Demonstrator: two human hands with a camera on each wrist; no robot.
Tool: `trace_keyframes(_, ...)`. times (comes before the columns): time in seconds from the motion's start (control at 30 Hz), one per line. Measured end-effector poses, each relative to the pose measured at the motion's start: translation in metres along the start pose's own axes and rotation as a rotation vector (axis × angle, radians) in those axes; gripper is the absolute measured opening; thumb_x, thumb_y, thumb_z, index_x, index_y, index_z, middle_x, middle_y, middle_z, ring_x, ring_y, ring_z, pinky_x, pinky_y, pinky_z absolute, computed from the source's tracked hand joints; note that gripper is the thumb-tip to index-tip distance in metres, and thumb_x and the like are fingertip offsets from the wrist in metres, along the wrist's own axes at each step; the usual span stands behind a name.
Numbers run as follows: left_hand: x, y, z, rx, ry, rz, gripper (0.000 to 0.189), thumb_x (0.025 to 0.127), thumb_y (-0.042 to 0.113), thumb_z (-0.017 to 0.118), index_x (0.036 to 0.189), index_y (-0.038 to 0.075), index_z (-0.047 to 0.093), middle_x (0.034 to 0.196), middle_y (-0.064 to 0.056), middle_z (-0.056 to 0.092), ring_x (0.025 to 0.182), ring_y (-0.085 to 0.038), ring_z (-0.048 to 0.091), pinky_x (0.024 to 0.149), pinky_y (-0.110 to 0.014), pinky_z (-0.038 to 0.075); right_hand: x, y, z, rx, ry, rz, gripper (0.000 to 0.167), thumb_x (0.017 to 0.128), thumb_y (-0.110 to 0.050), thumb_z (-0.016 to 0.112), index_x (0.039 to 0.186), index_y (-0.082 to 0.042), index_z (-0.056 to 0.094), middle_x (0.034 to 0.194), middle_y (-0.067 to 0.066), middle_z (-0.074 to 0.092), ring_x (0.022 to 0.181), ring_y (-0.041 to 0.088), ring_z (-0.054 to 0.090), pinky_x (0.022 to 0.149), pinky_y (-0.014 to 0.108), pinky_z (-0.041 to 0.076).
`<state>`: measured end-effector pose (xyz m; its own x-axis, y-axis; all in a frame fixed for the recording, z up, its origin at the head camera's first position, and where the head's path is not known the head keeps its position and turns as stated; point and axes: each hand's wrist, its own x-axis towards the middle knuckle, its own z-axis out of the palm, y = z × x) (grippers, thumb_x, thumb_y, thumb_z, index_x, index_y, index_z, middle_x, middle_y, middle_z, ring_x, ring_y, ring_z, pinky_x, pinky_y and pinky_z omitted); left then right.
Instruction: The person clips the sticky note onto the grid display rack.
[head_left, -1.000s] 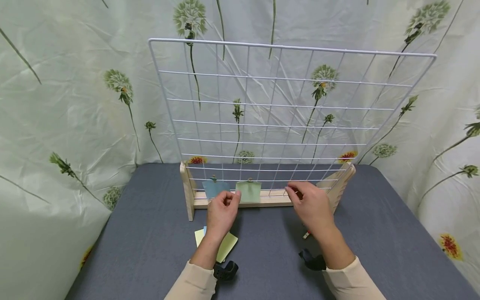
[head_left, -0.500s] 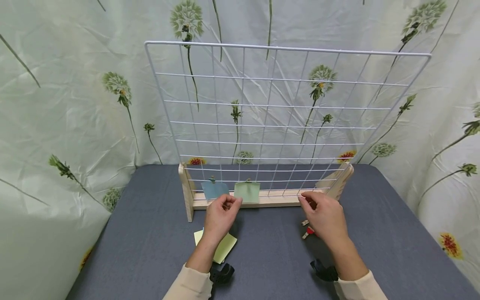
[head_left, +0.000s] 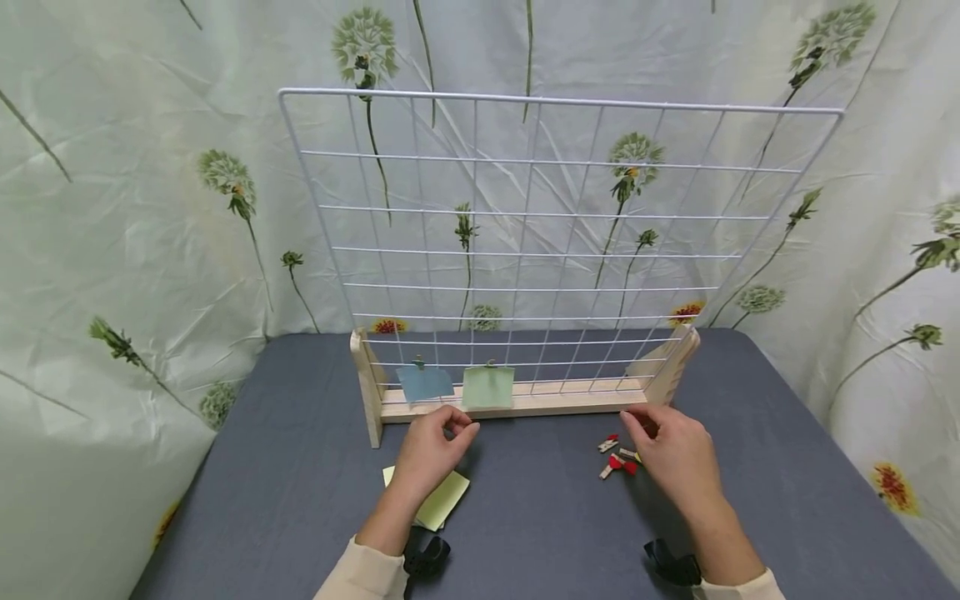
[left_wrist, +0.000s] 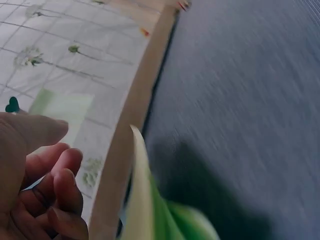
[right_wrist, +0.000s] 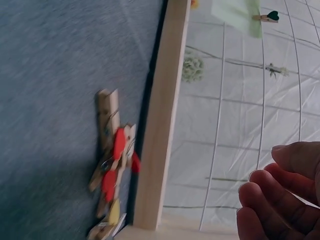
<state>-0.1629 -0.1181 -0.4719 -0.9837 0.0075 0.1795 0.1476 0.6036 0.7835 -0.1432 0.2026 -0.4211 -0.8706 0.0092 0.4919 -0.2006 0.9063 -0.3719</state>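
A blue paper note and a pale green paper note hang side by side low on a white wire grid, each under a small clip. In the left wrist view, the green note's clip has a dark green heart. My left hand hovers in front of the notes, its fingers loosely curled around nothing. Below it lie yellow paper notes, partly hidden by the forearm. My right hand, loosely curled and holding nothing, is just right of several small wooden clothespins with red and yellow decorations.
The grid stands in a wooden base with a crossbar, a left upright and a right upright. Everything is on a dark grey tabletop. A flowered curtain hangs behind.
Both hands have drawn back from the grid and lowered, the right one also moving to the right. More of the clothespins now shows. The two hanging notes stay on the grid.
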Motion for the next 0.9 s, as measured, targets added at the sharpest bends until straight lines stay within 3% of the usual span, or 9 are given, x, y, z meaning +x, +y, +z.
trace_keyframes(0.17, -0.007, -0.010, -0.007, 0.144, -0.017, -0.015, 0.011, 0.093, 0.030, 0.075, 0.089, 0.023, 0.069, 0.075, 0.011, 0.062, 0.068, -0.005, 0.054, 0.063, -0.027, 0.044, -0.006, 0.007, -0.001, -0.009, -0.014, -0.004, 0.015, 0.084, -0.014, 0.083, 0.095, -0.005, 0.078, 0.077, 0.006, 0.074, 0.065, 0.018, 0.064, 0.056, 0.035, 0.047)
trace_keyframes(0.43, -0.020, -0.020, -0.023, 0.305, -0.051, 0.022, 0.016, 0.089, 0.033, 0.079, 0.092, 0.020, 0.071, 0.085, 0.007, 0.067, 0.078, -0.011, 0.063, 0.068, -0.034, 0.051, -0.014, 0.015, -0.005, -0.030, -0.121, 0.068, 0.017, 0.086, -0.018, 0.082, 0.097, -0.005, 0.078, 0.080, 0.006, 0.074, 0.068, 0.017, 0.064, 0.059, 0.032, 0.047)
trace_keyframes(0.9, -0.030, -0.027, -0.039, 0.355, -0.167, 0.042, 0.031, 0.078, 0.036, 0.088, 0.097, 0.017, 0.071, 0.088, 0.006, 0.061, 0.078, -0.008, 0.055, 0.071, -0.033, 0.048, -0.024, 0.023, -0.011, -0.050, -0.221, 0.152, 0.020, 0.089, -0.021, 0.079, 0.100, -0.005, 0.078, 0.080, 0.004, 0.073, 0.068, 0.015, 0.060, 0.060, 0.033, 0.046)
